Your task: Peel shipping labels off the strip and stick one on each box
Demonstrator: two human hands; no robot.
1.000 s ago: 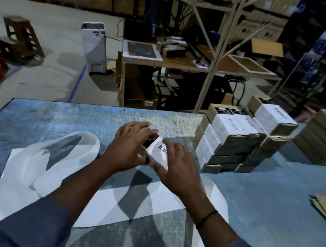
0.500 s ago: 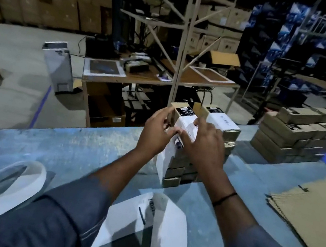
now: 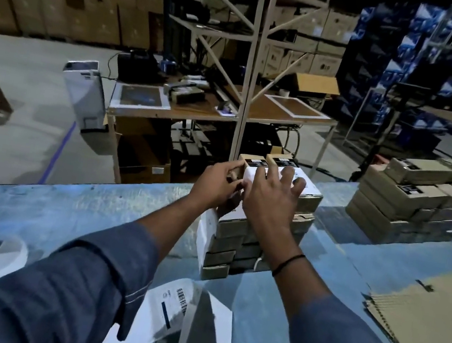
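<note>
Nearest me, the label strip [image 3: 165, 305] lies flat on the blue table [image 3: 29, 215] between my sleeves, with one barcoded label face up. It is well short of both grips and neither touches it.

Change from half a second ago: the box [image 3: 254, 162] was held up clear of the stack [image 3: 234, 251]. It now sits on the stack's top layer, left column, and both grips have come down with it.

Left grip [image 3: 217, 185]: fingers curled round the box's left edge, clamped on it. Right grip [image 3: 271, 200]: fingers straight and spread apart, pressing flat on the white label [image 3: 249, 175] across the box top, outer fingers over the neighbouring box [image 3: 310, 190]. So the box lies under the right grip and against the left.

To my right a corrugated cardboard sheet [image 3: 435, 314] lies on the table. Farther right, well apart from the stack, a second pile [image 3: 412, 201] of boxes shows plain brown tops.
</note>
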